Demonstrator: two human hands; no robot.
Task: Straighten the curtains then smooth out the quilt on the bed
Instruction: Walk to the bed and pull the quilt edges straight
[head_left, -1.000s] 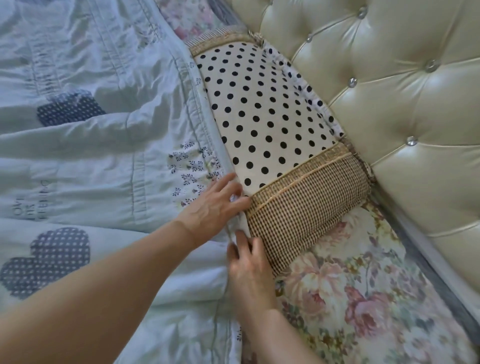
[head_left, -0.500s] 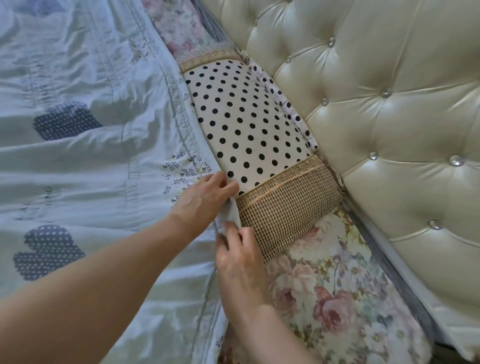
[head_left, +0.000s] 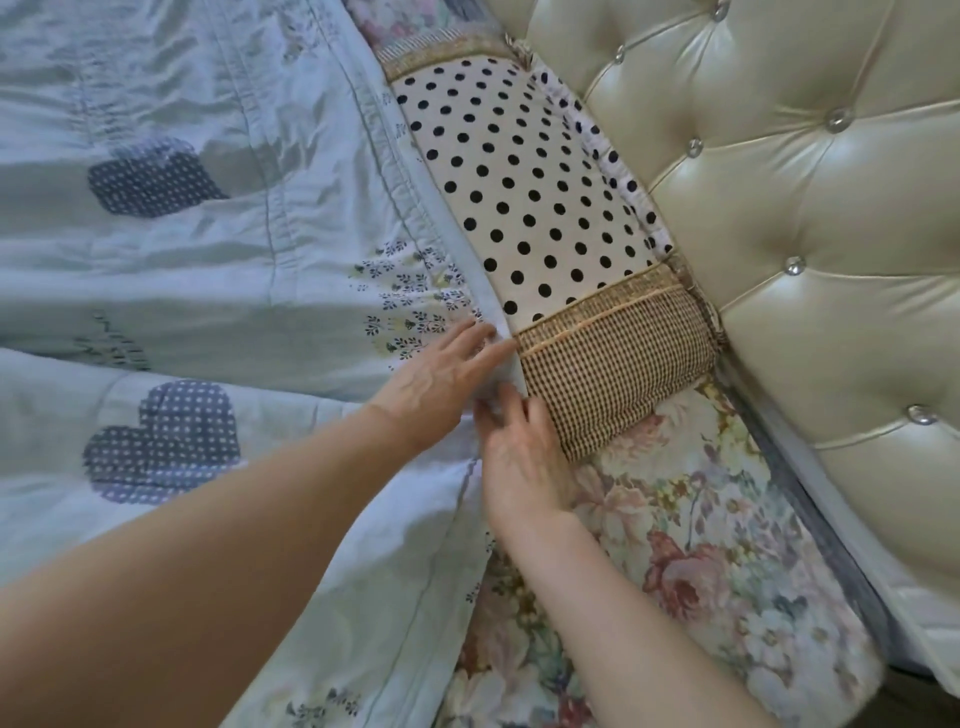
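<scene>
Quilt (head_left: 208, 270) spread pale blue across bed, edge against polka-dot pillow (head_left: 524, 192), left hand (head_left: 441, 379) and right hand (head_left: 524, 457) pinching that edge, floral sheet (head_left: 701, 545) beside, tufted headboard (head_left: 805, 234) behind pillow

Floral-sheeted bed (head_left: 701, 545), pale quilt (head_left: 234, 270), polka-dot pillow (head_left: 530, 197)

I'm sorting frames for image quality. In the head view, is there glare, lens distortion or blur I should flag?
Head view: soft daylight with glossy highlights on the tufted headboard; wide-angle bending curves the pillow and the quilt edge; the forearms at the bottom look oversized and slightly soft; the left hand and right hand at the quilt edge are reasonably sharp.
</scene>
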